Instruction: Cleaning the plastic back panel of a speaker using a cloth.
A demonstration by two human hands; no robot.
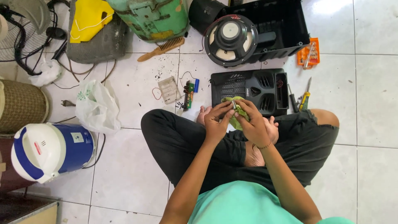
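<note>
I sit cross-legged on a white tiled floor. My left hand point(216, 121) and my right hand point(253, 122) meet in front of me over my lap. Together they pinch a small metal part point(234, 105) against a green cloth point(235, 120) bunched between the palms. Just beyond my fingers lies a black plastic speaker panel point(259, 87) with grilles. A small circuit board with a blue component point(190, 92) rests on the floor to its left.
A round speaker driver point(230, 40) leans on an open black case point(282, 25). An orange bit holder point(309, 52) and screwdrivers point(306, 96) lie at right. A wooden comb point(161, 49), white plastic bag point(97, 105), blue-white jug point(49, 150), fan point(20, 33) stand at left.
</note>
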